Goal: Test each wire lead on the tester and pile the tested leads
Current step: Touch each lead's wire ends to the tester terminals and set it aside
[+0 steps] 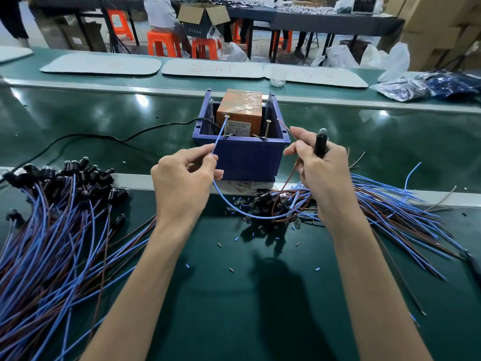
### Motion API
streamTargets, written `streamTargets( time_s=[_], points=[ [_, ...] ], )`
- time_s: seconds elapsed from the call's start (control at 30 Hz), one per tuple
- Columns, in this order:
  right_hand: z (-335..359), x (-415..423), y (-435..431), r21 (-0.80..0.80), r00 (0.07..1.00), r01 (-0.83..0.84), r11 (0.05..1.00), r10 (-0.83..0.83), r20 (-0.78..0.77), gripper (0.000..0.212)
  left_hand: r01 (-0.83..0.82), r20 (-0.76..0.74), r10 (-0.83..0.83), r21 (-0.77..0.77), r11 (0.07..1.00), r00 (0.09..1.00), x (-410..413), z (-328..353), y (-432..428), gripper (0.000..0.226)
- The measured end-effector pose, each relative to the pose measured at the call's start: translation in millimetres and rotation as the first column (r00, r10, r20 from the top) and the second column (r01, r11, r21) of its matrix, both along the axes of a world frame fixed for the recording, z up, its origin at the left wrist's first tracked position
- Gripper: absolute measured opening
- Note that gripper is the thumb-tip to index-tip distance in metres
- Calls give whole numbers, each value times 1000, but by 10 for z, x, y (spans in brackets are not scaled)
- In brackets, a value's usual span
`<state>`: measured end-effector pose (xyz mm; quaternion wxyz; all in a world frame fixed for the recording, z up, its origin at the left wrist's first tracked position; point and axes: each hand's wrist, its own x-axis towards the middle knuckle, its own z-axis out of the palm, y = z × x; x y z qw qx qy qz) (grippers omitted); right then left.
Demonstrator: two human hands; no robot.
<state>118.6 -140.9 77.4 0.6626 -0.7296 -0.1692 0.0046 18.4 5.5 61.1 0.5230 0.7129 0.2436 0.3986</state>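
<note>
My left hand (182, 178) pinches the blue wire (220, 134) between thumb and forefinger, its tip up at the tester's (242, 157) left screw (227, 126). My right hand (320, 173) grips the black lamp socket (319, 144) and pinches the brown wire (286, 128), whose tip sits just beside the right screw (267, 130).

Inside the open blue plastic box (242, 155), the tape-wrapped orange block (240, 105) is hidden low down by the box's front wall; its printed label (238, 126) is too small to read; whether the thin blue plastic-coated wire (219, 136) touches the box's left steel screw (227, 116) cannot be told; right of the box, the black cylindrical lamp socket (319, 142) is half hidden in the grip of the right hand (322, 173); left of the box, the heap of blue and brown leads (52, 243) runs off the left and bottom edges; beyond the box, red writing on the pale flat mats (212, 69) is illegible.
</note>
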Motion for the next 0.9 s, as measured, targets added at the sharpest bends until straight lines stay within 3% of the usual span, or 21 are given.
streamTargets(
  time_s=[0.27,0.63,0.9],
  points=[
    [-18,-11,28,-10,999,-36,999,36,22,35,-6,-19,6,-10,1000,1000,4,11,7,23],
    [-116,48,45,-200,999,-26,980,35,41,33,-20,-51,20,11,1000,999,10,1,12,26],
    [-127,62,43,-202,999,-37,979,44,31,31,-29,-65,31,21,999,997,7,-10,17,20]
  ],
)
